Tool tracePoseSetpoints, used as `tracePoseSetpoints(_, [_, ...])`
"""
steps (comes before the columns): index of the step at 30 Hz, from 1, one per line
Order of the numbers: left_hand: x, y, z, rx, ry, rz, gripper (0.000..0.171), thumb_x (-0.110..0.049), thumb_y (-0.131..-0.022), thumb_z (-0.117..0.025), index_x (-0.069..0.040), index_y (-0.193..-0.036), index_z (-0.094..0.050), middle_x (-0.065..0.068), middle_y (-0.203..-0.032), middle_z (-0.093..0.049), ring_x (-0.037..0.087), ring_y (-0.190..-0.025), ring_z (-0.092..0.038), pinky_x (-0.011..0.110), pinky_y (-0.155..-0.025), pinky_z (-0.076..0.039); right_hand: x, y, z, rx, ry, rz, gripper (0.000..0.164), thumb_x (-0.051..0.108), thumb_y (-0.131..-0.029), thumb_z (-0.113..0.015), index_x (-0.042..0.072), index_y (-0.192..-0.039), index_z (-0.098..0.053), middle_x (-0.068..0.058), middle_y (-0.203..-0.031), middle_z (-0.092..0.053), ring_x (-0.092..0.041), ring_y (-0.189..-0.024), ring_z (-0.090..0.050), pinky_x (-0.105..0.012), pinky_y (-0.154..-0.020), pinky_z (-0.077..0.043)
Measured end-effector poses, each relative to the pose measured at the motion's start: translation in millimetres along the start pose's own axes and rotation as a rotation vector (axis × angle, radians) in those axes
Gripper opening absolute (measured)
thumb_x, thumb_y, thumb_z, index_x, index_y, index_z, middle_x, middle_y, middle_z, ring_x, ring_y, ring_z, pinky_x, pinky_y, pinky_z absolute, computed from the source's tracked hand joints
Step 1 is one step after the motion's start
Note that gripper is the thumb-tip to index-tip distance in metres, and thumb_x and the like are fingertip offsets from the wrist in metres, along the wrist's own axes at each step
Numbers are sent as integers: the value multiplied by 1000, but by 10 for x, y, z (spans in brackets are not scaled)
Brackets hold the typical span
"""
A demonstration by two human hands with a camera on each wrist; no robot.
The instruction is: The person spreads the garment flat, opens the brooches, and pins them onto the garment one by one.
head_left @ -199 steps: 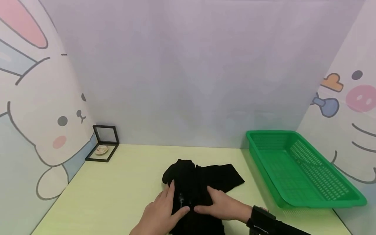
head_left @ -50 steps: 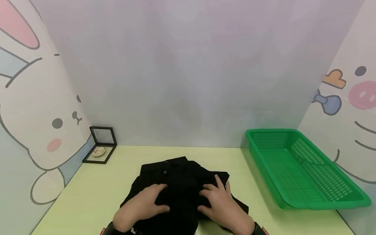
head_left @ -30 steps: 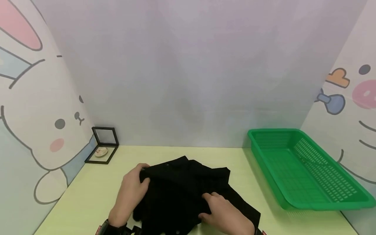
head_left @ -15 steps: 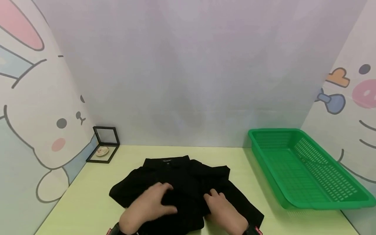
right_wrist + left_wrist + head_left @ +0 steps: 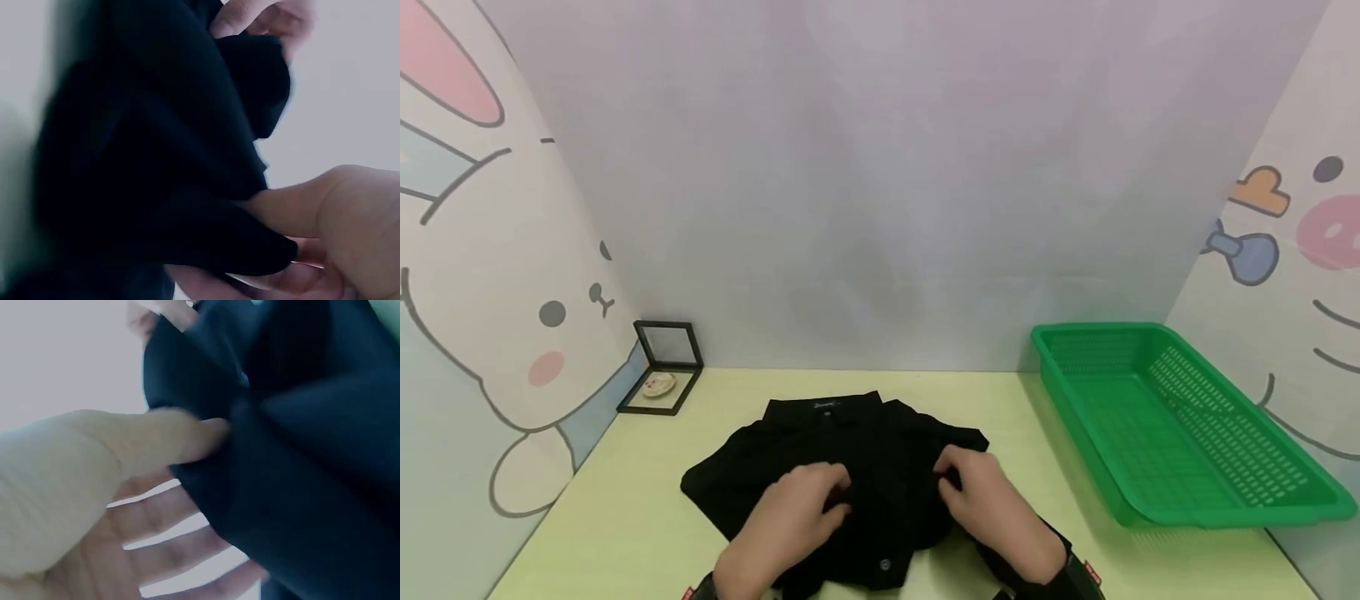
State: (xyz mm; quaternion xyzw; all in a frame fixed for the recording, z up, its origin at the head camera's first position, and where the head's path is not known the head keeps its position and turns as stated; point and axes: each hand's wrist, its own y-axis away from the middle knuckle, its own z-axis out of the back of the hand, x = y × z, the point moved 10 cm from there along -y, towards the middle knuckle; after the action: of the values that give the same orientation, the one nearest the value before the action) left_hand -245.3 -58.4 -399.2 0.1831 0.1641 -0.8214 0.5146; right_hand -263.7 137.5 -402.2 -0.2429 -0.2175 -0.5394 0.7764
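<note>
A black collared shirt [image 5: 887, 475] lies partly spread on the table, its collar [image 5: 793, 410] toward the back wall. A small pale label shows inside the collar, and a button [image 5: 885, 565] near the front edge. My left hand [image 5: 793, 521] pinches the shirt's middle; in the left wrist view its thumb [image 5: 200, 437] presses the cloth against the fingers. On the right side, my right hand [image 5: 1000, 512] pinches a fold, and the right wrist view shows the cloth between thumb [image 5: 284, 209] and fingers. The right forearm partly covers a sleeve.
To the right stands a green perforated basket [image 5: 1138, 433]. At the back left, an open black frame [image 5: 660, 367] holds a small pale round object [image 5: 658, 384]. Fabric walls with cartoon animals enclose the pale yellow table [image 5: 602, 508] at the back and sides.
The shirt, a narrow bundle at first, is spread wider, with its left part opened outward. Both hands have shifted; the right moved up the shirt, and the left fingers have closed on cloth.
</note>
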Motion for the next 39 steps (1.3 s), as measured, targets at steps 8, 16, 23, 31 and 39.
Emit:
tracePoseSetpoints(8, [114,218,767,-377,-103,68,20,-12,-82,-87,-22,-92,-73,-8,-90,-72,8,-76,-67,27,-63,-54,-78,75,553,-286,10,-45,22,-6,-92,-63,9,-104,-73,4,-58,-52,-4,-42,-29,-23,-46,-36])
tracePoseSetpoints(16, [552,243,869,-323,-108,230,19,-10,-88,-82,-9,-105,-74,7,-101,-75,25,-89,-72,42,-67,-59,-176,85,680,-315,116,-53,19,-6,-91,-63,6,-101,-74,-10,-96,-74,-12,-62,-46,-27,-58,-39])
tracePoseSetpoints(23, [641,69,310,12,28,242,30,-12,-91,-78,-9,-120,-70,9,-110,-72,26,-97,-70,45,-78,-59,-203,19,386,-122,86,-91,16,-2,-94,-65,7,-105,-72,-8,-102,-73,-10,-62,-53,-28,-61,-46])
tracePoseSetpoints(31, [97,-3,-295,223,150,-7,45,-27,-97,-74,-11,-137,-61,5,-128,-68,23,-114,-67,41,-90,-58,166,48,91,23,54,159,12,3,-96,-69,8,-107,-72,-4,-104,-73,-18,-89,-71,-27,-73,-58])
tracePoseSetpoints(39, [-172,34,-747,350,95,-75,42,-35,-90,-81,-22,-128,-69,-10,-115,-65,2,-96,-60,26,-79,-56,392,141,-88,118,20,281,10,6,-97,-70,10,-107,-72,1,-105,-72,-16,-97,-70,-27,-81,-59])
